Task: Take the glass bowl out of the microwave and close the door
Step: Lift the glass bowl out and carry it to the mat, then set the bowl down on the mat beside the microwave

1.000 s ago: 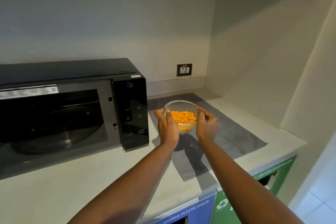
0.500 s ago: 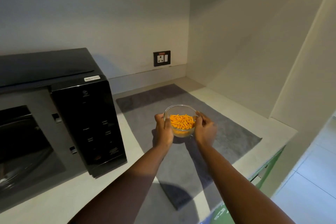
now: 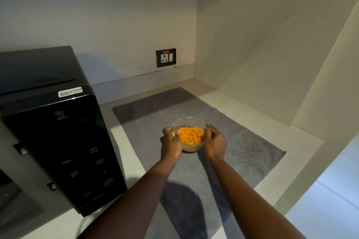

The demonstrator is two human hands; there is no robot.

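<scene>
Glass bowl (image 3: pixel 189 134) upright, mouth up, clasped between left hand (image 3: pixel 172 144) and right hand (image 3: pixel 214 142) over grey mat (image 3: pixel 242 153); microwave (image 3: pixel 58 141) sitting left.

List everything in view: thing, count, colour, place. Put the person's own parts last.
glass bowl: one, clear, held over the grey mat
orange food sticks: many, orange, in the glass bowl
microwave: one, black, left on the counter
grey mat: one, grey, on the counter right of the microwave
wall socket: one, black plate, back wall
counter: one, pale
left hand: one, on the bowl's left side
right hand: one, on the bowl's right side
</scene>
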